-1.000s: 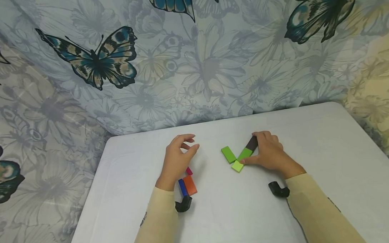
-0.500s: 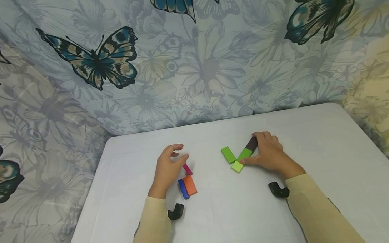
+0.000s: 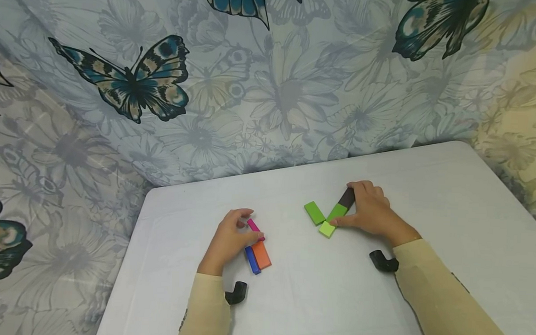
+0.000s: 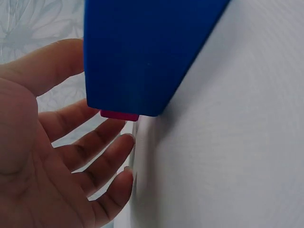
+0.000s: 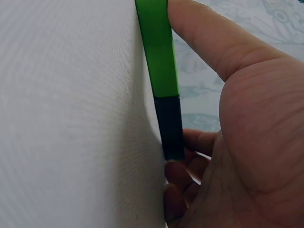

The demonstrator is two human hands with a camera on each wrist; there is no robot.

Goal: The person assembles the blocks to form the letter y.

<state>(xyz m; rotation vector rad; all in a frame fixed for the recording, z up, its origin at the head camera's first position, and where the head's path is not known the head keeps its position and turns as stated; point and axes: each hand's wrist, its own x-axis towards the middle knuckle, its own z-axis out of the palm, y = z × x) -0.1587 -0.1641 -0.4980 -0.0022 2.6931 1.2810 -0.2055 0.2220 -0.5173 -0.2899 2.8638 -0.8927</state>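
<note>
Just beyond the orange rectangular block (image 3: 262, 255), I see the left hand (image 3: 230, 240) half-curled about a slim magenta bar (image 3: 253, 225), hold unclear; well right of that block, the right hand (image 3: 374, 208) pinches a green oblong (image 3: 337, 212) and dark oblong (image 3: 346, 198) set end to end.

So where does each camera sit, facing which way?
Head: worn there, looking forward and down at the table; left hand, right hand and sleeves show.
Left wrist: worn there, facing the blue block; left hand shows.
Right wrist: worn there, facing the green block; right hand shows.
Head and left wrist share the blue block.
</note>
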